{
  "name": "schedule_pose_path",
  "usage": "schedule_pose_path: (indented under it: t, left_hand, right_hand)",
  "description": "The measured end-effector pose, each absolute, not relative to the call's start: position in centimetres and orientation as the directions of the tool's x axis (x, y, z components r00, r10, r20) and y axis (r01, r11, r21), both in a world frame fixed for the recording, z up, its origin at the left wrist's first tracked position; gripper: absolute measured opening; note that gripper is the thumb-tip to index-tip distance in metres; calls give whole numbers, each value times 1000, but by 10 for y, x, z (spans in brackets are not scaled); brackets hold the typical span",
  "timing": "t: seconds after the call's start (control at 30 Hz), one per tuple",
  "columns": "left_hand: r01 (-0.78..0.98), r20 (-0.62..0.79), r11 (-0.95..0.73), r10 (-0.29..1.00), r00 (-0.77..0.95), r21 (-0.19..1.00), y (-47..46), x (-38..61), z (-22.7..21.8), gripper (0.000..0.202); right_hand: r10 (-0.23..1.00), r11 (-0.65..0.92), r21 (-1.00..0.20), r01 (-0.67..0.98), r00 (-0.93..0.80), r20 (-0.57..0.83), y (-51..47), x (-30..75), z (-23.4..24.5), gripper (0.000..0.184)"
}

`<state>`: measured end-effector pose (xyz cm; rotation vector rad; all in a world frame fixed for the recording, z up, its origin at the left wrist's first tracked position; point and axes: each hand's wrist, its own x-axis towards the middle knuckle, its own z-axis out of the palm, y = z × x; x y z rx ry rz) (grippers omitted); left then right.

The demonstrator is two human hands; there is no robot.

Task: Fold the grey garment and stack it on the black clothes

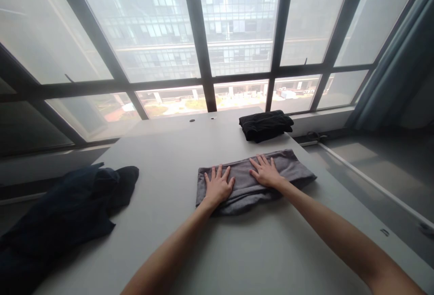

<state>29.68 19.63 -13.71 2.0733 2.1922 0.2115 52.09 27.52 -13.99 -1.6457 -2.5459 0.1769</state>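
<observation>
A grey cloth garment (252, 186), folded into a long flat strip, lies on the white table (162, 236). My left hand (219, 185) presses flat on its left half, fingers spread. My right hand (266, 171) rests flat on its right half, also spread. Neither hand grips the cloth. A small folded black garment (265, 125) lies farther off, beyond the grey one. To the left, a loose, crumpled dark navy garment (68, 209) hangs partly over the table's left edge.
Large window panes with dark frames (200, 28) stand beyond the table's far edge, with a building outside. A blue-grey curtain (400, 55) hangs at the right. Two small holes mark the far table edge. A white rail (369, 182) runs along the floor at the right.
</observation>
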Motion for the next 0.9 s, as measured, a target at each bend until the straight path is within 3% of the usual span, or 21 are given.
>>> schedule_pose_path:
  t: [0.2,0.43,0.5,0.6,0.67,0.8,0.9]
  left_hand:
    - [979,-17,-6,1000,10,203,193,257,-151,68]
    - [980,-56,39,998,-28,195,175,173,-143,63]
    - [963,-2,45,999,-46,265,156,146,-139,59]
    - [871,161,53,976,-149,488,115,116,-136,55]
    - [788,193,50,958,-211,613,85,110,-135,54]
    - [757,166,13,973,-160,653,43,122,-134,51]
    - [685,157,66,953,-258,726,34,132,-131,49]
  right_hand:
    - [927,375,-152,915,-372,45,260,509,-155,75]
    - [916,401,-204,893,-396,63,242,453,-150,75]
    - [916,400,-207,893,-394,71,239,446,-151,74]
    - [918,397,-195,897,-388,81,239,444,-155,73]
    - [918,395,-183,900,-386,84,241,445,-158,72]
    - [920,393,-172,904,-387,69,242,446,-159,73]
    - [928,371,-181,911,-373,24,239,445,-154,73]
